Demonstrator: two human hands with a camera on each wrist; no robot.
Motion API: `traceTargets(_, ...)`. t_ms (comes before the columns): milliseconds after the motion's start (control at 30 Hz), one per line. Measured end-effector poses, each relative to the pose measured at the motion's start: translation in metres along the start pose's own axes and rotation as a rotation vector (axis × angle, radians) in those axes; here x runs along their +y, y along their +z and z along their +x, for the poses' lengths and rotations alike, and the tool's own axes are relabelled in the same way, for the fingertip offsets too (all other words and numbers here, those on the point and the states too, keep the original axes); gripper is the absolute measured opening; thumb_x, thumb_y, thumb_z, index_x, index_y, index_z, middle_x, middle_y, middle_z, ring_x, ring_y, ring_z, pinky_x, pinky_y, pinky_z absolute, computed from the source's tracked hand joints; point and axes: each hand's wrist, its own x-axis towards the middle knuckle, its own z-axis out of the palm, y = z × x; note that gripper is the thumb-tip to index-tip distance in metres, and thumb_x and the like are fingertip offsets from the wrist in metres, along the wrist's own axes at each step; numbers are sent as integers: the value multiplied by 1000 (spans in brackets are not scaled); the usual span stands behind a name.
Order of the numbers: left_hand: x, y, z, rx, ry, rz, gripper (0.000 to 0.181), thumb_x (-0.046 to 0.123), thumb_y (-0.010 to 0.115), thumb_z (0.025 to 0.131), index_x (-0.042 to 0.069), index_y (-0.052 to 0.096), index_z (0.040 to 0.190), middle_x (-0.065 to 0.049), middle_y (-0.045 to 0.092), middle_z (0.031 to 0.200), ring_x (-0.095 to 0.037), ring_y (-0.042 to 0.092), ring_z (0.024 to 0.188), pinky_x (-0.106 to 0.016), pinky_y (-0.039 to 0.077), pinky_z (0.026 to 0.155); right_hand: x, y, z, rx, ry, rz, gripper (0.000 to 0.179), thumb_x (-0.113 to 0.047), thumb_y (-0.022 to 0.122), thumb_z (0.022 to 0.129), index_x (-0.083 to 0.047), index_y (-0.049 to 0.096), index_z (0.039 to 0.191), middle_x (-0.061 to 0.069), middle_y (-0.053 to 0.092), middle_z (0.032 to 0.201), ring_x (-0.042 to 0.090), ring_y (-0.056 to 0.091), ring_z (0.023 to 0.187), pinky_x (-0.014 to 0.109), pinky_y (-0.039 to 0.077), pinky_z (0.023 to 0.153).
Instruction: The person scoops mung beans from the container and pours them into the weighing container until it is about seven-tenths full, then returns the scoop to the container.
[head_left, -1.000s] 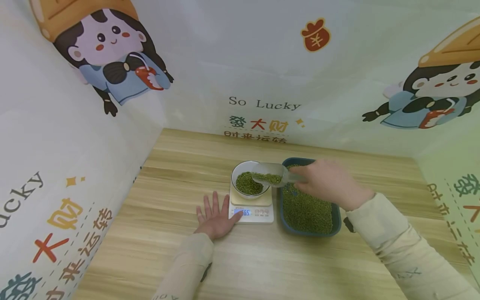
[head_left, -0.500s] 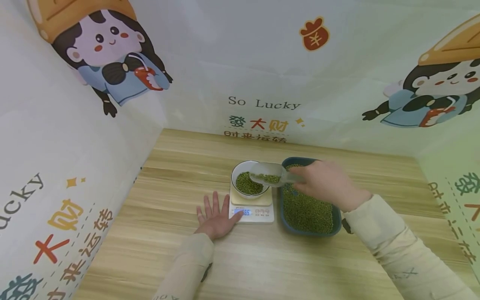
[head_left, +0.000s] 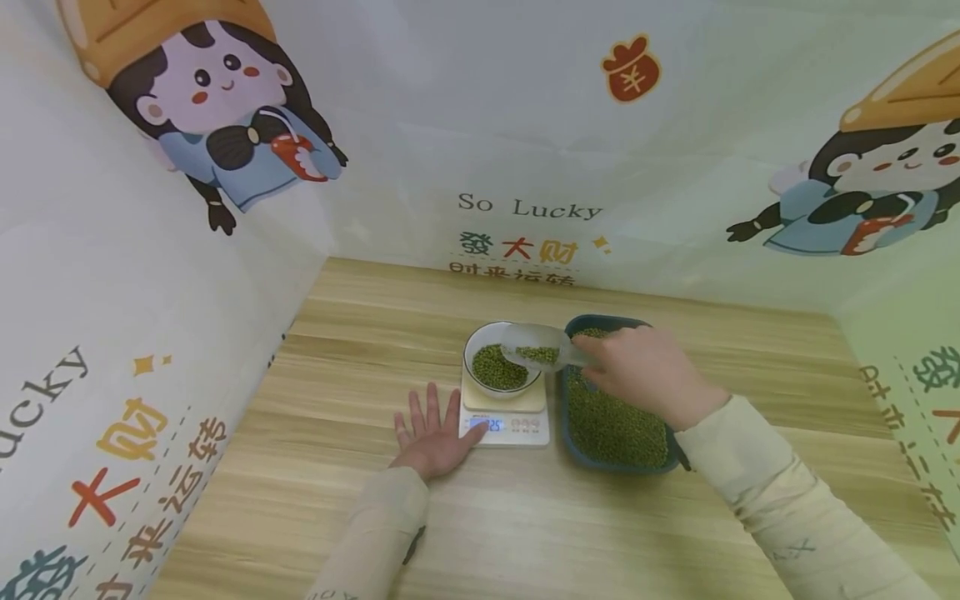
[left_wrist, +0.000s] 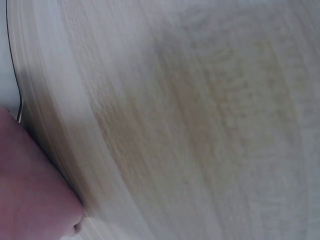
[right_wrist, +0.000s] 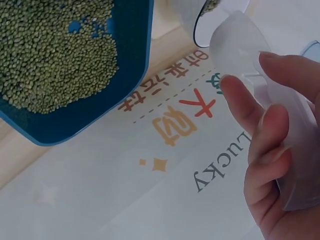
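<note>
My right hand (head_left: 648, 367) grips the handle of a clear plastic scoop (right_wrist: 240, 45), fingers curled round it. In the head view the scoop's mouth is over the right side of a white bowl (head_left: 471, 340) with a dark rim, and green mung beans (head_left: 538, 355) lie in the scoop. More mung beans fill the bowl's bottom. Under the bowl is a white kitchen scale (head_left: 528, 437) with a lit display, partly covered by my left thumb. My left hand (head_left: 431, 442) lies flat with fingers spread, its thumb on the scale's front left and the fingers on the table.
Right of the scale stands a blue rectangular tub (right_wrist: 135, 75) of mung beans, partly beneath my right hand. The wooden table (head_left: 360, 333) meets printed white sheets (head_left: 420, 150) at the back and sides.
The beans in the scoop have become fewer, and the scale's digits have changed. My right forearm has shifted slightly left, with the scoop still over the bowl. My left hand has stayed in place.
</note>
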Motion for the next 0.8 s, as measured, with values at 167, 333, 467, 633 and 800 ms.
traceTargets(167,1,0,1,-7,2,-8,89,81,14,73,30,-4,143,-2,-31,142,-27,-37,122,-50,-29,88,1,1,-2,54,-14,-34,34,-24,68,77,-13,61,109,-10,40,47,6,32,36,21,23,32)
traceTargets(333,0,2,0,19,12,-1,90,80,13,73,27,-1,144,-4,-29,143,-29,-35,122,-52,-27,90,1,3,-3,92,-10,-53,33,-23,69,77,-12,62,108,-8,43,50,6,32,37,21,24,31)
traceTargets(467,-1,2,0,11,9,12,90,81,12,73,28,-3,144,-4,-31,142,-28,-37,121,-52,-28,88,2,5,-4,123,-3,-64,33,-22,71,74,-12,62,105,-6,45,51,7,34,39,22,25,31)
traceTargets(633,-1,3,3,-8,-2,4,88,82,13,72,32,-6,142,-1,-34,140,-26,-39,120,-49,-30,86,3,8,-5,159,2,-79,33,-20,72,72,-13,62,103,-3,49,55,8,37,40,23,27,32)
traceTargets(800,-2,3,4,-3,-3,-2,88,81,14,72,32,-5,142,-1,-34,140,-27,-39,120,-50,-30,86,2,9,-6,177,4,-88,36,-19,73,71,-14,64,105,0,59,63,10,45,42,24,31,32)
